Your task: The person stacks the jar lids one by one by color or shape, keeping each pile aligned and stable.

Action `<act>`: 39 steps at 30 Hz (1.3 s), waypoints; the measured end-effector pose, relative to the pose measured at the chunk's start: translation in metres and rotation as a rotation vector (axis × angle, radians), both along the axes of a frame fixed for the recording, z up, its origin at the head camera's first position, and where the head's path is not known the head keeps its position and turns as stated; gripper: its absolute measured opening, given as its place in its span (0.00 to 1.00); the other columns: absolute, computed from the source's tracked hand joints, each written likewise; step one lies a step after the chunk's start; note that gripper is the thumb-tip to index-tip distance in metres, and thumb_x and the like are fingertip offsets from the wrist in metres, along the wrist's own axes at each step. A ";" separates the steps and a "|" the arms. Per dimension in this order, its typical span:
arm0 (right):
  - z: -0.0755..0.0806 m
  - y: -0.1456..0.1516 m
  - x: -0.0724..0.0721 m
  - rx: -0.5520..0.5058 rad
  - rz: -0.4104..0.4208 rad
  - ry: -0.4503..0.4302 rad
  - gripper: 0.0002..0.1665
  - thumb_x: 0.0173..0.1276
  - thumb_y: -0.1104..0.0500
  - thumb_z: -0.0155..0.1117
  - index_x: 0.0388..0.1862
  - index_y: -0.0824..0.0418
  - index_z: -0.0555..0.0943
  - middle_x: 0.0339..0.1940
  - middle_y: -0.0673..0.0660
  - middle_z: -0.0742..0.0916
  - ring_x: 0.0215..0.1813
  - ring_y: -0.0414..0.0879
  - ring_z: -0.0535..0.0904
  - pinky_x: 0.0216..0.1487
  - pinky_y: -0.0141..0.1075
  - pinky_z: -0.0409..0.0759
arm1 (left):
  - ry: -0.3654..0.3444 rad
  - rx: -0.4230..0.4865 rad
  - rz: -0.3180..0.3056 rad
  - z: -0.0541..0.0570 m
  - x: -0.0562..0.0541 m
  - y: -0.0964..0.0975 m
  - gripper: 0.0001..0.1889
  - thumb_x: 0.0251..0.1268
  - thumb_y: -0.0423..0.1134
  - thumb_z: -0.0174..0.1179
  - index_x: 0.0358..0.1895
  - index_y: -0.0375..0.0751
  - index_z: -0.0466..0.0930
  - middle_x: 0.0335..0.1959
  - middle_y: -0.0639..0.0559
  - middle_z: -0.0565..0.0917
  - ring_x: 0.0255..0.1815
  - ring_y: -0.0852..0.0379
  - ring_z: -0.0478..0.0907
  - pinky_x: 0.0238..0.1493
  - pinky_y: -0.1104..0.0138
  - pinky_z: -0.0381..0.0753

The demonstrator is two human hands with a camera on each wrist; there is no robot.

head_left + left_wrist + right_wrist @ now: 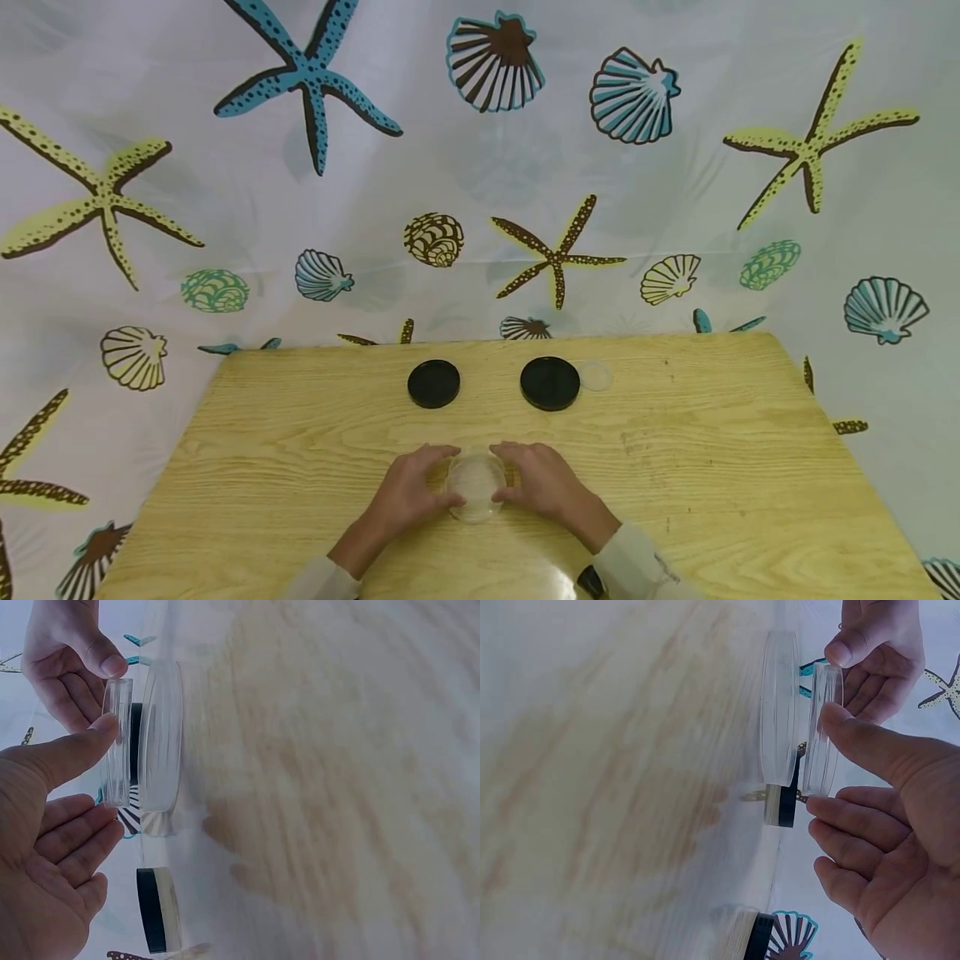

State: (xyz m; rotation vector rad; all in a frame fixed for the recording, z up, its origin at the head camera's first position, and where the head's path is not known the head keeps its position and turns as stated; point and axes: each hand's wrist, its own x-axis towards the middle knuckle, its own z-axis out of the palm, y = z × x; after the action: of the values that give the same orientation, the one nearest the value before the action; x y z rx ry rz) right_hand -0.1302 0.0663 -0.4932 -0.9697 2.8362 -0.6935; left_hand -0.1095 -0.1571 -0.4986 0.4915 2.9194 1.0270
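Between my left hand (412, 487) and my right hand (542, 482) is the small clear dish (116, 769), supported from both sides. Both hands are clamped on this dish: the left hand grips its left edge, the right hand its right edge. Each thumb bears on the side nearest me; the fingers of each hand reach round toward the far side. The two hands stand apart and face each other across the dish, which lies level in the grip.

Directly below the hands, the larger clear dish (163, 742) rests on the wooden table (262, 467). It is wider than the held dish. A narrow gap separates the two dishes; they are parallel and do not touch.

Ahead of my left hand, a smaller black disc (433, 384) lies on the table. Ahead of my right hand lies a larger black disc (551, 383). Just beside its right side is a thin clear disc (597, 376); I cannot tell whether these two touch.

Behind each hand, a pale sleeve (647, 567) covers the forearm. Beyond the hands, past the far table edge, hangs a white cloth (375, 208) printed with starfish and shells.
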 end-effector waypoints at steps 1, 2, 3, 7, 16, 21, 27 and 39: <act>-0.001 0.000 0.001 0.003 0.001 0.000 0.36 0.53 0.48 0.74 0.59 0.63 0.78 0.57 0.59 0.83 0.57 0.51 0.81 0.58 0.43 0.79 | 0.002 -0.007 0.004 0.000 0.001 0.000 0.32 0.38 0.43 0.78 0.53 0.40 0.80 0.53 0.47 0.83 0.57 0.46 0.79 0.65 0.52 0.71; -0.002 0.000 0.001 0.002 0.002 -0.001 0.36 0.53 0.48 0.74 0.59 0.62 0.78 0.57 0.58 0.83 0.57 0.51 0.81 0.58 0.43 0.79 | 0.004 -0.009 0.004 -0.001 0.002 0.000 0.32 0.38 0.43 0.78 0.53 0.40 0.81 0.53 0.47 0.83 0.57 0.47 0.79 0.65 0.52 0.70; -0.002 0.000 0.002 0.005 0.002 0.000 0.36 0.53 0.48 0.74 0.59 0.62 0.78 0.57 0.58 0.83 0.57 0.51 0.81 0.58 0.43 0.78 | 0.010 -0.015 0.002 -0.002 0.003 0.000 0.32 0.38 0.43 0.78 0.53 0.40 0.81 0.53 0.47 0.84 0.57 0.47 0.79 0.66 0.53 0.70; -0.003 0.000 0.005 0.005 0.001 -0.004 0.36 0.53 0.47 0.74 0.59 0.62 0.78 0.58 0.59 0.83 0.58 0.51 0.80 0.58 0.44 0.78 | 0.035 -0.015 -0.002 -0.004 0.006 0.000 0.32 0.37 0.42 0.78 0.52 0.39 0.81 0.52 0.47 0.84 0.56 0.48 0.80 0.65 0.53 0.71; -0.001 0.000 0.009 0.008 -0.003 -0.013 0.37 0.53 0.47 0.74 0.59 0.62 0.78 0.58 0.58 0.83 0.58 0.51 0.81 0.59 0.43 0.79 | 0.035 0.013 -0.023 -0.007 0.010 -0.001 0.32 0.37 0.42 0.77 0.52 0.38 0.81 0.51 0.47 0.84 0.56 0.48 0.80 0.64 0.53 0.72; -0.002 -0.003 0.009 -0.009 0.009 -0.008 0.37 0.52 0.48 0.75 0.59 0.63 0.78 0.57 0.59 0.83 0.58 0.51 0.81 0.59 0.43 0.79 | 0.031 0.011 -0.019 -0.007 0.012 -0.003 0.32 0.35 0.41 0.78 0.52 0.38 0.81 0.51 0.47 0.84 0.55 0.49 0.80 0.67 0.55 0.69; -0.004 -0.005 0.012 0.018 0.006 0.001 0.37 0.52 0.48 0.75 0.59 0.63 0.78 0.58 0.58 0.83 0.59 0.51 0.80 0.59 0.43 0.78 | 0.111 -0.013 -0.058 -0.010 0.013 -0.005 0.32 0.35 0.42 0.78 0.51 0.36 0.81 0.49 0.45 0.85 0.52 0.48 0.82 0.64 0.53 0.72; -0.005 -0.008 0.012 0.060 -0.005 0.007 0.37 0.51 0.48 0.76 0.58 0.63 0.78 0.56 0.59 0.84 0.58 0.52 0.81 0.57 0.43 0.80 | 0.037 -0.046 -0.014 -0.013 0.014 -0.004 0.33 0.37 0.43 0.77 0.53 0.38 0.80 0.51 0.47 0.84 0.55 0.48 0.80 0.65 0.52 0.71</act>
State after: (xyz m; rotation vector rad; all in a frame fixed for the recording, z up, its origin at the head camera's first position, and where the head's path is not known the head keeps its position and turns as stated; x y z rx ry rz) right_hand -0.1181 0.0580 -0.4984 -0.9583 2.8491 -0.6034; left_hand -0.0959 -0.1613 -0.5117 0.5339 2.9601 0.9577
